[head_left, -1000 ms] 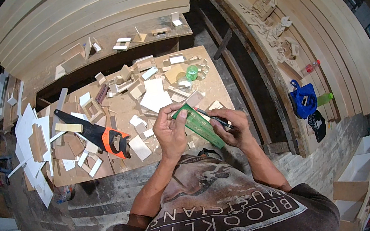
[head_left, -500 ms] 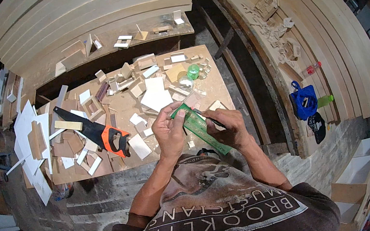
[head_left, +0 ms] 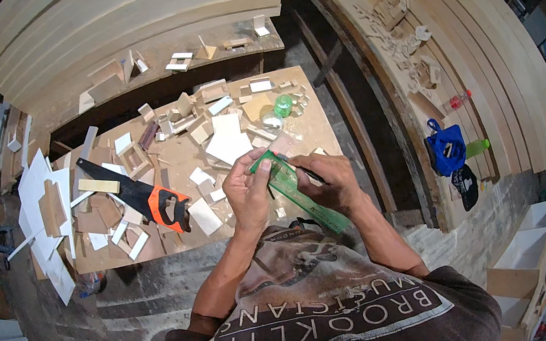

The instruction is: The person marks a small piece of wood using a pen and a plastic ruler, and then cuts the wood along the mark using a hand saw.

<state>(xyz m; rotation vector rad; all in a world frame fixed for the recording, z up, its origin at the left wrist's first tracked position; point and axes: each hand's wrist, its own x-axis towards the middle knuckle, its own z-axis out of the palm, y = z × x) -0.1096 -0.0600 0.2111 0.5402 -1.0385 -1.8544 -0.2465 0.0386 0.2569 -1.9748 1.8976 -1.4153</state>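
My left hand (head_left: 251,192) pinches the upper end of a long, translucent green strip (head_left: 323,212), which slants down to the right above my lap. My right hand (head_left: 333,185) is closed round a slim black-handled tool (head_left: 309,171), pressed against the strip's right edge near its upper part; its tip is too small to make out. Beyond my hands, white board pieces (head_left: 228,138), small wooden offcuts (head_left: 201,132) and a green bottle (head_left: 282,106) lie on the plywood table (head_left: 315,120). A handsaw (head_left: 167,206) with an orange handle rests at the table's left.
Stacked white sheets (head_left: 42,216) jut off the table's left. At right, a wooden bench (head_left: 416,117) carries offcuts, a blue bag (head_left: 446,149), bottles and a black cloth item. Open boxes (head_left: 532,250) stand low at right. Long boards (head_left: 123,8) lean at the back.
My right hand has moved up and left along the green strip with the tool. The strip's lower end has swung down and to the right. My left hand has barely moved.
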